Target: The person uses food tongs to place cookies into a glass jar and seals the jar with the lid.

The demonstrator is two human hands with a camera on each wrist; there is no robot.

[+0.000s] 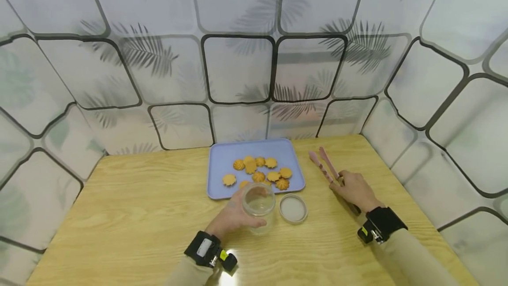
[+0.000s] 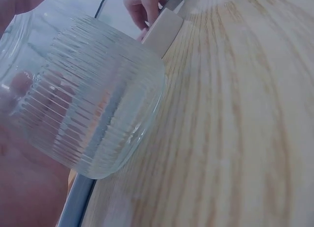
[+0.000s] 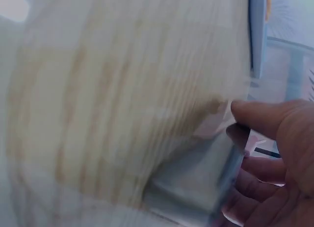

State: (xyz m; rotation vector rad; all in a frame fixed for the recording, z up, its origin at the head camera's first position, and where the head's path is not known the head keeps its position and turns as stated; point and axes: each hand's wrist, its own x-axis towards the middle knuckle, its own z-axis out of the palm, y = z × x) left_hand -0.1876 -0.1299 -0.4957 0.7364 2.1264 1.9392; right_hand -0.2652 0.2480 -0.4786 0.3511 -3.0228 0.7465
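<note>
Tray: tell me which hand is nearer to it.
Left. The left hand is at the near edge of the tray, gripping the jar; the right hand is farther off, beyond the tray's right side, holding the tongs.

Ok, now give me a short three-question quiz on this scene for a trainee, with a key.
1. Which hand holds the tongs?
2. True or false: the lid is on the jar.
3. Where do the cookies lie?
A: on the lid
B: on the tray
C: in the tongs

Key:
1. The right hand.
2. False; the lid lies on the table beside the jar.
3. B
</note>
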